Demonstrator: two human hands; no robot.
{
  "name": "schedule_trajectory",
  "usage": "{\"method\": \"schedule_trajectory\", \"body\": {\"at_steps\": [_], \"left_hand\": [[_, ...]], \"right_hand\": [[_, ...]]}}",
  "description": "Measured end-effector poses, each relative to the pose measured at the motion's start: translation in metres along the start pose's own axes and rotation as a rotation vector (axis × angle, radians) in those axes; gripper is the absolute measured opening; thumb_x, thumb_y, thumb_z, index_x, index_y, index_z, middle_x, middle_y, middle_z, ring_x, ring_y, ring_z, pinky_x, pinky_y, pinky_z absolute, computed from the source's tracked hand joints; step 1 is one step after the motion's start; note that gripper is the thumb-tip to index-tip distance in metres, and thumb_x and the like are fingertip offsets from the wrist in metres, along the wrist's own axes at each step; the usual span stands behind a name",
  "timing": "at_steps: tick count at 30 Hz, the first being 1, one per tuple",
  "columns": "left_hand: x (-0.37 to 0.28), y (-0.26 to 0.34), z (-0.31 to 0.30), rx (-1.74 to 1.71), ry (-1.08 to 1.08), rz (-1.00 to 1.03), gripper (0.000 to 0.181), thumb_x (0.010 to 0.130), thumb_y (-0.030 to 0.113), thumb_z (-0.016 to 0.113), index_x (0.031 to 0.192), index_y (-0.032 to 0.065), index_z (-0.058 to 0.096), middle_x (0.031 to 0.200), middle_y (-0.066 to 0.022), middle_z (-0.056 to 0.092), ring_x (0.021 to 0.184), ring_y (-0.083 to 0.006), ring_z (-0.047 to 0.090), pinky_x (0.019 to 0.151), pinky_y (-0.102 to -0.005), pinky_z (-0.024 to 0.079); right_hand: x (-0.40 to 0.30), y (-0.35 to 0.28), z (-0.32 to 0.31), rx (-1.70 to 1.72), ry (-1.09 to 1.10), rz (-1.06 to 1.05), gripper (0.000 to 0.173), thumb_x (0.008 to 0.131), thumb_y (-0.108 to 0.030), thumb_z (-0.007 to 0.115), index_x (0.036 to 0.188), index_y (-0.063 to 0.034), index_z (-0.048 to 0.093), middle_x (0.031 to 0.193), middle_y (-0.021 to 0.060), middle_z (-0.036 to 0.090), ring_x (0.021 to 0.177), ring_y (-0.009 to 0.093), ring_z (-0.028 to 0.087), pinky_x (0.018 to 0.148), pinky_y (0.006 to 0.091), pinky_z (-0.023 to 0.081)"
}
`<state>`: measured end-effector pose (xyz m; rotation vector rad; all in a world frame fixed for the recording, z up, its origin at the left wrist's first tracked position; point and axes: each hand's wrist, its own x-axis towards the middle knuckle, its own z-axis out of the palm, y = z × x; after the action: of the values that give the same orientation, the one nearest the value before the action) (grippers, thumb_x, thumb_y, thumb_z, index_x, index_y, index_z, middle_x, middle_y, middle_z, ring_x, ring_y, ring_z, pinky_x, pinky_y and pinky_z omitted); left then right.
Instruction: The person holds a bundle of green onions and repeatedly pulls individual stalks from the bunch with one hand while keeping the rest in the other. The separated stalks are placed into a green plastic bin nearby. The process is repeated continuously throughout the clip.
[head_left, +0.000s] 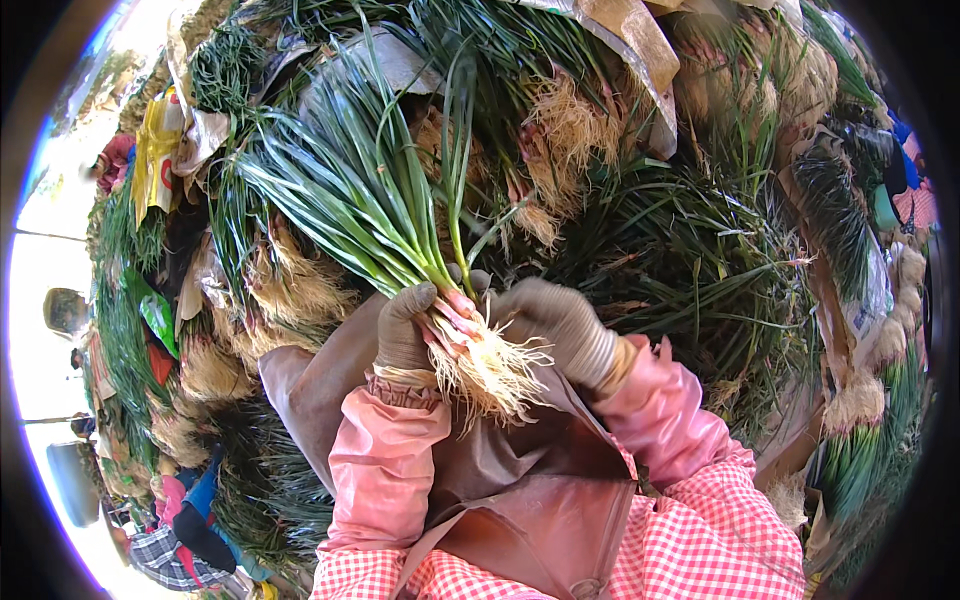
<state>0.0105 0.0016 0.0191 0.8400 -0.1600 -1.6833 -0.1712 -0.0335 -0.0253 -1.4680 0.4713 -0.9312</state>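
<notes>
My gloved left hand (407, 328) grips a bunch of green onions (405, 217) with long green leaves, pinkish bulb ends and pale stringy roots. The leaves point up and to the left, the roots down to the right over a brown apron (495, 454) on my lap. Beside the bulbs, on the right, is my gloved right hand (559, 322), blurred. It is close to a single onion stalk (456, 217) standing a little apart from the bunch; whether its fingers hold that stalk cannot be made out.
Heaps of rooted onions (562, 127) lie beyond my hands, with loose green leaves (682, 247) to the right. Tied bundles (851, 412) line the far right. More root bundles (289, 277) and a yellow sack (157, 150) are at left. A person in a plaid garment (169, 555) is at lower left.
</notes>
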Motion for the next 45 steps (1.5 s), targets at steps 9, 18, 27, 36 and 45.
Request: {"method": "schedule_trajectory", "body": {"at_steps": [9, 18, 27, 36, 45], "left_hand": [[-0.004, 0.004, -0.012, 0.081, 0.024, 0.05, 0.048, 0.068, 0.024, 0.066, 0.097, -0.0126, 0.055, 0.073, -0.019, 0.062, 0.054, -0.0288, 0.061, 0.053, -0.0394, 0.054], [0.005, 0.005, -0.022, 0.084, -0.05, -0.044, 0.046, 0.071, 0.023, 0.062, 0.099, -0.013, 0.055, 0.074, -0.02, 0.062, 0.055, -0.0292, 0.061, 0.053, -0.0331, 0.053], [-0.004, 0.004, -0.071, -0.173, -0.621, 0.235, 0.055, 0.082, 0.029, 0.056, 0.125, -0.0004, 0.039, 0.099, -0.0169, 0.058, 0.085, -0.0313, 0.062, 0.071, -0.0415, 0.056], [0.0, 0.015, -0.058, -0.066, -0.462, 0.212, 0.056, 0.081, 0.037, 0.057, 0.122, 0.002, 0.044, 0.109, -0.0173, 0.058, 0.09, -0.0332, 0.062, 0.075, -0.0479, 0.054], [0.008, 0.004, -0.01, -0.251, -0.379, 0.145, 0.053, 0.074, 0.025, 0.067, 0.118, 0.0015, 0.048, 0.103, -0.0148, 0.056, 0.092, -0.0323, 0.058, 0.078, -0.0476, 0.051]], "right_hand": [[0.066, 0.0, 0.047, 0.763, 0.461, 0.56, 0.009, 0.087, -0.015, 0.056, 0.087, -0.0062, 0.056, 0.054, -0.0013, 0.048, 0.036, 0.006, 0.038, 0.032, 0.0192, 0.029], [0.06, -0.001, 0.057, 0.764, 0.76, 0.396, 0.01, 0.088, -0.015, 0.054, 0.085, -0.0054, 0.056, 0.063, 0.0015, 0.053, 0.041, 0.007, 0.042, 0.036, 0.0201, 0.033], [0.079, 0.089, -0.045, -0.494, 0.7, 0.288, 0.036, 0.08, -0.032, 0.064, 0.105, -0.0069, 0.059, 0.096, 0.0137, 0.063, 0.09, 0.026, 0.06, 0.081, 0.0351, 0.045], [0.093, 0.009, -0.094, 0.394, 0.626, -0.035, 0.018, 0.088, -0.012, 0.056, 0.101, -0.0023, 0.062, 0.09, 0.0062, 0.065, 0.078, 0.013, 0.058, 0.072, 0.0237, 0.048], [0.053, 0.026, -0.089, -0.044, 0.528, 0.141, 0.022, 0.089, -0.023, 0.058, 0.093, -0.0014, 0.06, 0.081, -0.0006, 0.058, 0.072, 0.006, 0.049, 0.068, 0.0209, 0.042]]}}
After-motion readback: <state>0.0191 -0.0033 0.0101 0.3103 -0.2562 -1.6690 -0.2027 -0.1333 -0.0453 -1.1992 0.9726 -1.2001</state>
